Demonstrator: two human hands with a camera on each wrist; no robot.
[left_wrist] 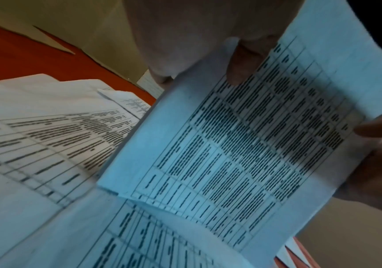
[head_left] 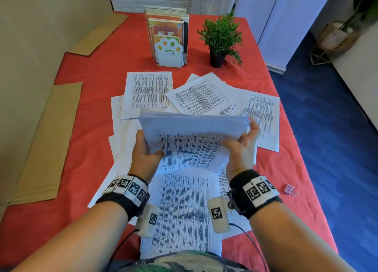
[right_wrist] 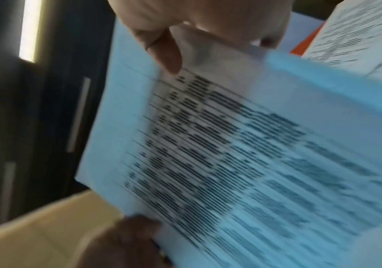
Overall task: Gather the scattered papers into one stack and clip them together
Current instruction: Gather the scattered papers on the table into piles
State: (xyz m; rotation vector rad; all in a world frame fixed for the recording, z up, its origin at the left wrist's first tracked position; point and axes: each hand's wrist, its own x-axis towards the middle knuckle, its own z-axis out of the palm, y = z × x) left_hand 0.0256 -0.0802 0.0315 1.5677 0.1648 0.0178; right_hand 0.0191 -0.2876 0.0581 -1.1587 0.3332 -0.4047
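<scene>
We hold a stack of papers [head_left: 194,136] tilted above the red tablecloth [head_left: 86,112], left hand [head_left: 144,153] gripping its left edge with thumb on the printed face, right hand [head_left: 241,147] pinching its right edge. Loose printed sheets [head_left: 149,91] lie scattered on the cloth beyond and beneath the stack; a pink binder clip [head_left: 290,190] sits on the cloth right of the stack, well apart. Beyond the stack: a paw-shaped bookend [head_left: 168,54] holding books, a potted plant [head_left: 222,38] to its right; cardboard pieces [head_left: 51,140] left of the stack, blue floor [head_left: 327,128] right of the table.
</scene>
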